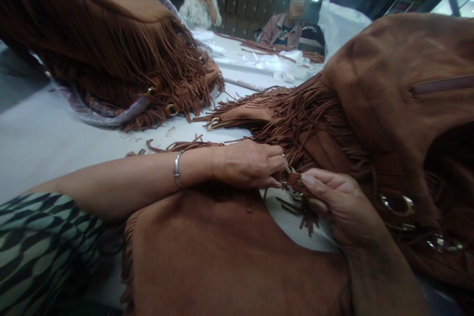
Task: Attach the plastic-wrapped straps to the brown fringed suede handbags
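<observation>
Fingers curled, my left hand (248, 163) reaches in from the left and closes on a small metal ring (285, 174). That ring sits at the end of a brown leather tab (295, 180), which my right hand (338, 200) pinches between thumb and fingers. The two hands almost meet, just above the table. Below them lies a brown suede bag (229, 256) with a fringed left edge. My left fingers partly hide the ring, so its exact shape cannot be made out.
A large fringed suede bag (392, 74) fills the right side, with metal rings near its base. Another fringed bag (122, 34) with a wrapped handle stands at left. Loose fringe strips lie on the white table (48, 123). Two people (202, 7) sit at the far side.
</observation>
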Motion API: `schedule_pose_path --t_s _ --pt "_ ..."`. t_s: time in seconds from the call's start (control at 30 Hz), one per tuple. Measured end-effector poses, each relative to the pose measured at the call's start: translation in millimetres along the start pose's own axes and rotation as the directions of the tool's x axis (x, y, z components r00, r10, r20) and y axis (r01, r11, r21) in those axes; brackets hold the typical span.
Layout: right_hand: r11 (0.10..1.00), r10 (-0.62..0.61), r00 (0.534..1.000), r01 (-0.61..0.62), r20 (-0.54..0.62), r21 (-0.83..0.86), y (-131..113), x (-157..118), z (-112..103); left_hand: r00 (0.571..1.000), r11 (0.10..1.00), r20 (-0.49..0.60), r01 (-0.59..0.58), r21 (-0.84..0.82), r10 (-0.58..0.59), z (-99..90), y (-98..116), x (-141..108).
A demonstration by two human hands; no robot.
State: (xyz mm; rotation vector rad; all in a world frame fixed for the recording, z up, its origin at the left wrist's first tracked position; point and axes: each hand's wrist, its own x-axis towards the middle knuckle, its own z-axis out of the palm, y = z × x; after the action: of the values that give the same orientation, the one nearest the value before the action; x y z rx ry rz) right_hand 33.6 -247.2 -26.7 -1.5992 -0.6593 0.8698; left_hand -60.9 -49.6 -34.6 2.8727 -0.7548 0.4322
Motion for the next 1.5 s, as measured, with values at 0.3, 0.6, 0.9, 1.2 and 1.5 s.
schedule_pose_path --t_s 0.3,0.6,0.9,1.2,1.5 --pt "0.99 -0.031 0.999 0.026 -0.036 -0.138 8 3 9 0.979 0.969 -0.193 0.111 0.222 -0.068 17.2 -2 -2" --pt "0.934 -0.174 0.983 0.144 -0.064 -0.328 6 4 6 0.992 0.991 -0.109 0.079 0.112 -0.067 9.4 -5 -2" --pt "0.862 -0.187 0.975 0.222 0.121 -0.455 5 1 5 0.999 0.994 -0.042 0.008 0.109 -0.004 11.6 -1 -1" --pt "0.595 -0.119 0.991 0.116 0.056 -0.795 -16 -31 -27 0.963 0.961 -0.119 0.222 -0.164 -0.243 -9.7 -2 -3" --pt "0.581 -0.111 0.977 0.213 0.183 -0.786 -35 -6 8 0.99 0.978 -0.023 0.135 -0.157 -0.141 -26.1 4 -9"
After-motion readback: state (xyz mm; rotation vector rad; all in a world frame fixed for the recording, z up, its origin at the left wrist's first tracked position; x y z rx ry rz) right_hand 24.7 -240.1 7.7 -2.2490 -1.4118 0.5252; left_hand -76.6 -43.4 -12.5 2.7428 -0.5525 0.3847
